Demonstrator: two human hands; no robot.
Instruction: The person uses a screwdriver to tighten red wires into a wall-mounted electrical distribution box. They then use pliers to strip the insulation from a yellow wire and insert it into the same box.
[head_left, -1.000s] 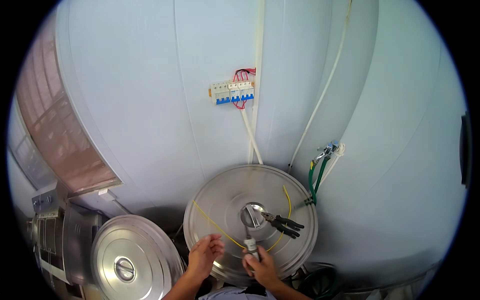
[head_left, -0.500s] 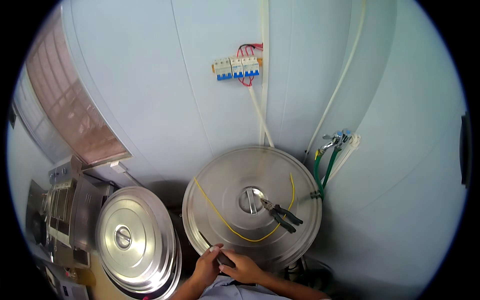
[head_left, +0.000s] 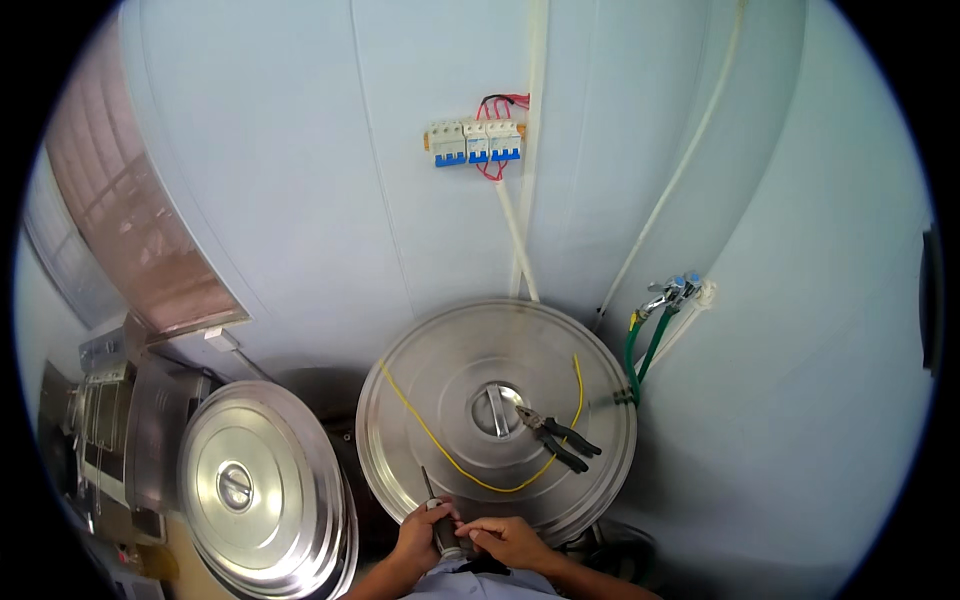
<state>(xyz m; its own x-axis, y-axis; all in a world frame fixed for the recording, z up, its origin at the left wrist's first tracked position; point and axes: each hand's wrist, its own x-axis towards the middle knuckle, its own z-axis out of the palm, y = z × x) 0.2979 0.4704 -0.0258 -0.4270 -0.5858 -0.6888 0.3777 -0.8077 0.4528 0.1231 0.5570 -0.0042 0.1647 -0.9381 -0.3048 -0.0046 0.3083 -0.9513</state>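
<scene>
A screwdriver (head_left: 444, 530) with a dark handle stands nearly upright in my left hand (head_left: 415, 542), its thin shaft pointing away from me over the near edge of a big round metal lid (head_left: 400, 440). Close beside the handle is my right hand (head_left: 512, 543), with its thumb and fingertips drawn together; whatever they pinch, if anything, is too small to make out. Combination pliers (head_left: 562, 440) with dark grips lie partly spread on the lid, by its handle (head_left: 494, 410). A yellow wire (head_left: 440, 449) curves across the lid in a wide U, passing by the pliers.
Circuit breakers (head_left: 474, 145) with red wires are mounted on the pale wall ahead. Taps (head_left: 676, 290) with green hoses (head_left: 655, 345) are at the right. A second lidded metal pot (head_left: 265, 470) stands at left, near kitchen equipment (head_left: 160, 440) and a window (head_left: 140, 220).
The screwdriver has swung from slanting left to nearly upright in my left hand. My right hand has moved slightly right, off its earlier place over the handle. The view has shifted a little.
</scene>
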